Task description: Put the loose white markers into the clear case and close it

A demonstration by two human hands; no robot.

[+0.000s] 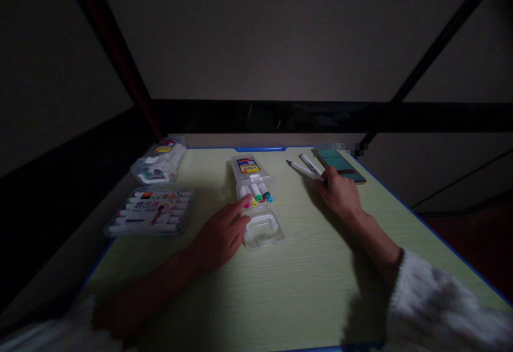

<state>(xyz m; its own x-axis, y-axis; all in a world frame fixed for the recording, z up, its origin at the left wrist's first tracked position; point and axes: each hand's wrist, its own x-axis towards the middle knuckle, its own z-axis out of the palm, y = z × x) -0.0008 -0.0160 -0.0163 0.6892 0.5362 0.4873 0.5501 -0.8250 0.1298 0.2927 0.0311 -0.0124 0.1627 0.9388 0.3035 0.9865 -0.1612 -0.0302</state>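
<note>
A clear plastic marker box (252, 178) lies open in the middle of the pale green table (304, 288), its lid (263, 229) folded toward me. Several markers with coloured caps (258, 194) stick out of it. My left hand (222, 232) rests beside the box, fingers stretched, the fingertips touching the pink-capped marker. My right hand (339, 194) lies further right, fingers closed on the near ends of two white markers (306, 167) that lie on the table.
A flat pack of markers (152, 210) and another clear marker box (160, 161) lie at the left edge. A phone (340, 164) with a lit screen lies at the back right. Dark bars frame the table behind.
</note>
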